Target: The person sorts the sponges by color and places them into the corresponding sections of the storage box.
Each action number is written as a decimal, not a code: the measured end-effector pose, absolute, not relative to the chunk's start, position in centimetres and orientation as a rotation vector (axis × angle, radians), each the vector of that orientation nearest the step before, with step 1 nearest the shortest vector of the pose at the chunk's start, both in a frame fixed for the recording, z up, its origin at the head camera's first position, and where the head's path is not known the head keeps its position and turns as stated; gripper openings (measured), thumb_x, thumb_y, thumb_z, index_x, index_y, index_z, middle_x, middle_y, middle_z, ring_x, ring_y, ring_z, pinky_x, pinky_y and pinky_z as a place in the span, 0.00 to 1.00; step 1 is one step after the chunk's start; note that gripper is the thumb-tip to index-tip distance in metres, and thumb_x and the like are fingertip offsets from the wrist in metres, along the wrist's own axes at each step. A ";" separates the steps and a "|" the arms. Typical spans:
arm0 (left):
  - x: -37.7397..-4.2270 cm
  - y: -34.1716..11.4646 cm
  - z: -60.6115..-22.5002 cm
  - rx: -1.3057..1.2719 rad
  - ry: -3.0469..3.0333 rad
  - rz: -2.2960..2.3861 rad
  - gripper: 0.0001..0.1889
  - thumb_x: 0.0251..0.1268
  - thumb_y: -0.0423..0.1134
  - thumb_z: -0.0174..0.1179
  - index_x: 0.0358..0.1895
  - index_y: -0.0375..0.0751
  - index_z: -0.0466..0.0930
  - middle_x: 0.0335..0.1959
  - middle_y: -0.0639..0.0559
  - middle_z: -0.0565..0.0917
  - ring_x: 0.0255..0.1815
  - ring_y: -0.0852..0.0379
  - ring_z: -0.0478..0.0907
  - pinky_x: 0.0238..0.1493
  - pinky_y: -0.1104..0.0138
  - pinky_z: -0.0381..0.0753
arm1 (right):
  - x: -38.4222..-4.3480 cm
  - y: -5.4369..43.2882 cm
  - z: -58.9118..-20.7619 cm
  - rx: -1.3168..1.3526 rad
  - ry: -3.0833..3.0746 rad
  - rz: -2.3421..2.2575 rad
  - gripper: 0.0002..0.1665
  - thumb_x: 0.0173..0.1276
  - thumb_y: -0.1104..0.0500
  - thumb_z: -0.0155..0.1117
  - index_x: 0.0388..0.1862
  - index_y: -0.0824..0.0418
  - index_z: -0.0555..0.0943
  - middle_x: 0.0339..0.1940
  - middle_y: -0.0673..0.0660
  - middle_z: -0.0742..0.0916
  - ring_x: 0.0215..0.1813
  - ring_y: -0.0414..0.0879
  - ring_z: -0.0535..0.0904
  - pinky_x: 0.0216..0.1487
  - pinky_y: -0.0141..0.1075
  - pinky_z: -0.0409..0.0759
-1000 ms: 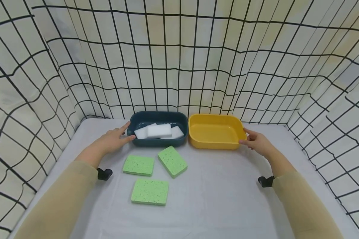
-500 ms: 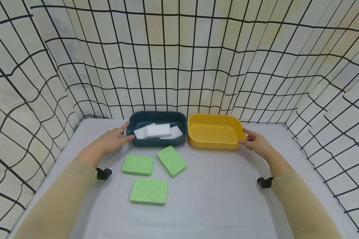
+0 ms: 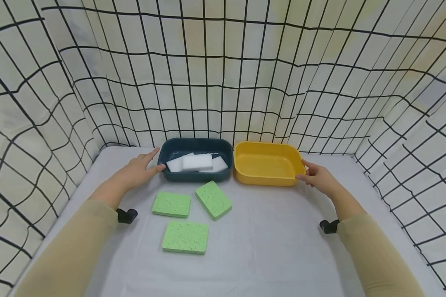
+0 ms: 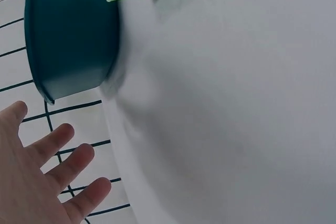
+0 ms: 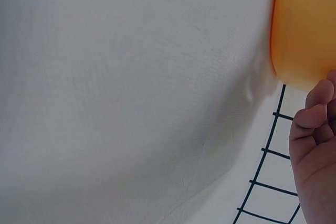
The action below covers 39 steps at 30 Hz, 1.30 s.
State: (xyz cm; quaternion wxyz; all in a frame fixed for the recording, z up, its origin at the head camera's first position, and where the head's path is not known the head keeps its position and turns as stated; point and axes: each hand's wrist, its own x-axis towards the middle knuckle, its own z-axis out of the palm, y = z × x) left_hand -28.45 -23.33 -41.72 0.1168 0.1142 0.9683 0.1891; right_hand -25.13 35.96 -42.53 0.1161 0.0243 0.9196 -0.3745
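A dark blue rectangular tray (image 3: 195,177) holds several white sponge blocks (image 3: 197,162). My left hand (image 3: 133,172) is at its left end, fingers spread; in the left wrist view a gap shows between the fingers (image 4: 79,161) and the tray's end. Right up against the blue tray is a yellow tray (image 3: 267,180) with nothing in it. My right hand (image 3: 319,178) grips its right end, thumb at the front corner and index finger at the rim behind. In the right wrist view the other fingers are curled. Three green speckled sponges (image 3: 171,204) lie on the table before the blue tray.
A white cloth covers the table (image 3: 267,247). Behind the trays and along both sides stands a black wire grid (image 3: 223,84) with pale fabric behind it. A black wrist camera (image 3: 127,216) is strapped at the left cuff, another wrist camera (image 3: 329,226) at the right.
My left hand has drawn slightly left, off the blue tray's end, and its fingers have straightened. My right hand has stayed at the yellow tray. Trays and sponges have not moved.
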 end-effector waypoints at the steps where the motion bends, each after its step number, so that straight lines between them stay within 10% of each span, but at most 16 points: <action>1: -28.3 -23.4 -41.6 0.346 2.842 0.551 0.45 0.71 0.72 0.38 0.81 0.57 0.31 0.77 0.27 0.47 0.74 0.23 0.43 0.66 0.28 0.48 | -25.1 36.0 -42.5 0.073 2.694 -1.094 0.57 0.63 0.34 0.67 0.82 0.53 0.53 0.41 0.59 0.77 0.40 0.53 0.73 0.44 0.38 0.74; 24: -20.9 -23.2 -39.5 0.620 2.950 0.418 0.44 0.68 0.74 0.39 0.81 0.54 0.47 0.75 0.35 0.61 0.73 0.30 0.57 0.67 0.35 0.58 | -24.9 35.8 -42.6 0.061 2.704 -1.086 0.57 0.63 0.32 0.66 0.82 0.53 0.52 0.41 0.59 0.78 0.39 0.53 0.73 0.42 0.38 0.73; 39: -14.8 -19.7 -39.9 1.073 2.815 0.240 0.34 0.55 0.61 0.70 0.67 0.61 0.76 0.60 0.56 0.80 0.60 0.48 0.76 0.59 0.48 0.75 | -25.0 35.8 -42.4 0.061 2.698 -1.050 0.57 0.63 0.33 0.66 0.82 0.52 0.53 0.40 0.60 0.78 0.39 0.54 0.73 0.43 0.39 0.72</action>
